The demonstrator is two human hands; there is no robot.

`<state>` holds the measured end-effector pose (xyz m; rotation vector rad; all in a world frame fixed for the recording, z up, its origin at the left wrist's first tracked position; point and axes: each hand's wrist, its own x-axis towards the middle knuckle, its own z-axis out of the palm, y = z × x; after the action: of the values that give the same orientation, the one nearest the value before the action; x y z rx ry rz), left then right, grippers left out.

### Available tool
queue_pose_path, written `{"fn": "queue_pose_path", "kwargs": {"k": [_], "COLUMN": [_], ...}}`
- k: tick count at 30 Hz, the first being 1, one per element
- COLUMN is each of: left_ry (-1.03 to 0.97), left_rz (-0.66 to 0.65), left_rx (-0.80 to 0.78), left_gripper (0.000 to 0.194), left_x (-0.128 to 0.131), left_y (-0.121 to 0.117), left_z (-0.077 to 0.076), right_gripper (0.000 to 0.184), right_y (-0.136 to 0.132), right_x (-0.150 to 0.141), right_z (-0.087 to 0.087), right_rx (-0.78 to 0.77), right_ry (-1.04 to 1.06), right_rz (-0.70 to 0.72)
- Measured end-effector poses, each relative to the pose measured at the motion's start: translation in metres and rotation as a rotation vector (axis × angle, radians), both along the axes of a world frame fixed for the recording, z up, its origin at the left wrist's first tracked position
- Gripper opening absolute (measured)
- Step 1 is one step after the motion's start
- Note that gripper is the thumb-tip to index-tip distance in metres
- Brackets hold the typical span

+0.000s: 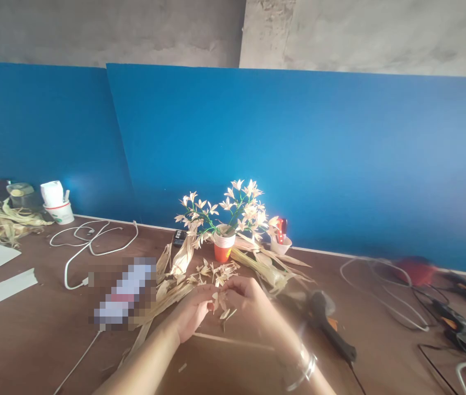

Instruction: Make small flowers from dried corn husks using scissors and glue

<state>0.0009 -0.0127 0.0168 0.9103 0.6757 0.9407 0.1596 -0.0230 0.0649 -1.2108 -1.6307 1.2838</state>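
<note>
In the middle of the head view, my left hand [197,308] and my right hand [244,292] meet with fingers pinched together. Between the fingertips is a small pale corn husk flower [219,300], partly covered by the fingers. Loose husk petals [228,315] lie on the table just below. Beyond the hands is a pile of small husk flowers [212,271]. Behind that pile, an orange and white paper cup [222,249] holds green stems tipped with many cream husk flowers [249,211]. Dried corn husks [263,269] spread out on both sides of the cup.
A hot glue gun [329,326] rests right of my hands, with more tools [459,329] farther right. At left are a blurred-out phone-like object [126,291], a white cable [93,241], a paper bowl [59,213] and a husk heap [0,219]. A blue partition [257,142] closes the back.
</note>
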Motion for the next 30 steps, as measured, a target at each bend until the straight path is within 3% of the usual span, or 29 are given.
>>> {"fn": "queue_pose_path", "kwargs": {"k": [7, 14, 25, 30], "left_ry": [-0.033, -0.057, -0.077, -0.109], "left_rz": [0.022, 0.016, 0.024, 0.002], "left_rx": [-0.015, -0.061, -0.189, -0.198], "left_gripper": [0.021, 0.012, 0.004, 0.006], "left_x": [0.002, 0.003, 0.004, 0.003], "left_y": [0.0, 0.0, 0.002, 0.0], "left_z": [-0.004, -0.004, -0.012, -0.007], "right_gripper": [0.022, 0.018, 0.017, 0.016], "right_y": [-0.001, -0.001, -0.001, -0.001], "right_x": [0.0, -0.003, -0.003, -0.003], "right_z": [0.003, 0.004, 0.005, 0.006], "right_rx": [0.027, 0.072, 0.049, 0.034], "right_ry": [-0.015, 0.032, 0.002, 0.021], "right_rz": [0.0, -0.053, -0.004, -0.055]}}
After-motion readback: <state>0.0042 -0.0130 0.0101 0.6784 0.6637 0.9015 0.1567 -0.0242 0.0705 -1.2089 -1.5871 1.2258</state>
